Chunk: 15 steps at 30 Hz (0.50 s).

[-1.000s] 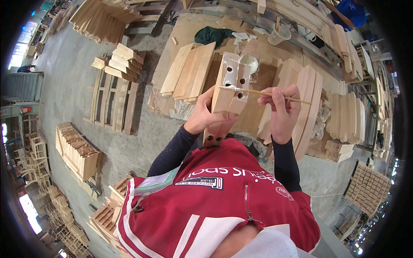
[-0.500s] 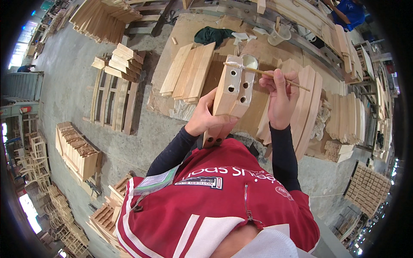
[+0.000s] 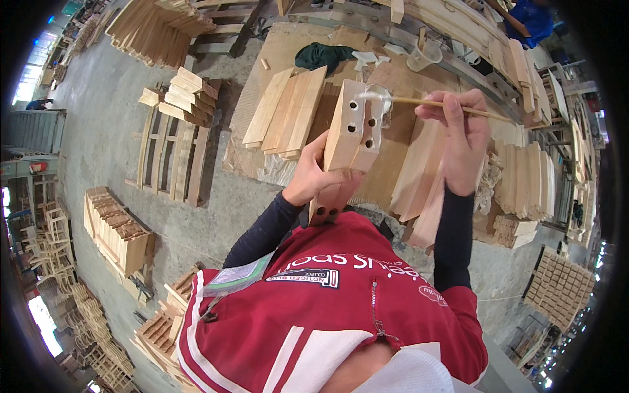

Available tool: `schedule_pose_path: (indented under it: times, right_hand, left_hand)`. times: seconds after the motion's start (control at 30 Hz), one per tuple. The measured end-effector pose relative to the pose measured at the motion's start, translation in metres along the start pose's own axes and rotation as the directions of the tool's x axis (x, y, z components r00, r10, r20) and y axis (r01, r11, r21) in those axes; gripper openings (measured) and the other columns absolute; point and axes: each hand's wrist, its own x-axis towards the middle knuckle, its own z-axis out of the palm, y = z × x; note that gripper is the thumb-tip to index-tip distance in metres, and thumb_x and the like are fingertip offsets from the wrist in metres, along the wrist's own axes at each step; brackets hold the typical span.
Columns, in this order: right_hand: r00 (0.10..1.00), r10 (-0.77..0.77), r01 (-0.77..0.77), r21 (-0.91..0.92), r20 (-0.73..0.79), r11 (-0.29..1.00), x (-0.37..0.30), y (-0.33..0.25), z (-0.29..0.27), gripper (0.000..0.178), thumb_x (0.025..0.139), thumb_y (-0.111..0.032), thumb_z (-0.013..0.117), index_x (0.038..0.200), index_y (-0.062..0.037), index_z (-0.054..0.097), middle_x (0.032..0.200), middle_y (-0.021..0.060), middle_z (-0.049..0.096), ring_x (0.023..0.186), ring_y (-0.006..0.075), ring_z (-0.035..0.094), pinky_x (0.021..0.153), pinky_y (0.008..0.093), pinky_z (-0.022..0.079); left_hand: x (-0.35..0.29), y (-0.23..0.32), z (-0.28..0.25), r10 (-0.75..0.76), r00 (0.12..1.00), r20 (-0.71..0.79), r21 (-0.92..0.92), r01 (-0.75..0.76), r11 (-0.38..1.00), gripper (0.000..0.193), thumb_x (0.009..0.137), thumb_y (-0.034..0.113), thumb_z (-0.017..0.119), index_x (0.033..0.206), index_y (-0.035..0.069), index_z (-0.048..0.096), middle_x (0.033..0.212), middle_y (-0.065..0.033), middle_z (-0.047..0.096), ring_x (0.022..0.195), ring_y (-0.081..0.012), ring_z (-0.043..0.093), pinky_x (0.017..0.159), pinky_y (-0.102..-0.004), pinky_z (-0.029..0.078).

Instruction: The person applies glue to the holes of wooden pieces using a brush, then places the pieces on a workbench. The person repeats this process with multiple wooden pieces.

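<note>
My left hand (image 3: pixel 314 171) grips a pair of wooden pieces (image 3: pixel 346 141) side by side, tilted up, their drilled end faces toward me. Each face has dark round holes, and a whitish wet film shows on the ends. Between the thumb and fingers of my right hand (image 3: pixel 462 128) is a thin wooden stick (image 3: pixel 452 106), pointing left. Its tip reaches the rim of a small cup (image 3: pixel 386 103) holding white paste, just behind the pieces. Whether the tip touches the paste I cannot tell. The lower ends of the pieces, also with holes, rest against my red jacket.
Flat boards (image 3: pixel 288 108) lie on the cardboard-covered bench, with curved boards (image 3: pixel 422 183) on the right. A dark green cloth (image 3: pixel 322 56) and a white bucket (image 3: pixel 424 54) sit at the back. Pallets (image 3: pixel 167 154) and wood stacks stand on the floor. Another person (image 3: pixel 529 18) is at far right.
My right hand has moved right, drawing the stick's tip off the end faces to the cup. My left hand and the wooden pieces have barely moved.
</note>
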Motion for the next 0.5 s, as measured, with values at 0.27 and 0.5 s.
schedule_pose_path:
  times: [0.27, 0.5]
  right_hand:
    - [0.857, -0.041, 0.352, -0.527, 0.513, 0.774, 0.019, -0.055, 0.019, 0.012, 0.092, -0.007, 0.068, 0.088, 0.0003, 0.059, 0.088, 0.0093, 0.068, 0.074, 0.0144, 0.065, 0.069, 0.0258, 0.052]
    - [0.8, 0.031, 0.387, -0.554, 0.599, 0.737, 0.042, -0.06, 0.036, 0.016, 0.092, -0.011, 0.069, 0.085, 0.0026, 0.063, 0.074, 0.0053, 0.062, 0.068, 0.0109, 0.064, 0.063, 0.0238, 0.05]
  left_hand:
    - [0.004, 0.013, 0.011, -0.006, 1.0, -0.015, 0.072, 0.007, 0.997, 0.071, 0.071, 0.003, 0.079, 0.136, 0.001, 0.049, 0.121, -0.0074, 0.063, 0.11, -0.0168, 0.061, 0.095, -0.0327, 0.049]
    - [0.006, 0.01, 0.012, -0.009, 1.0, -0.009, 0.069, 0.009, 0.998, 0.071, 0.072, 0.003, 0.079, 0.136, 0.0, 0.049, 0.121, -0.0081, 0.063, 0.11, -0.0173, 0.061, 0.096, -0.0328, 0.049]
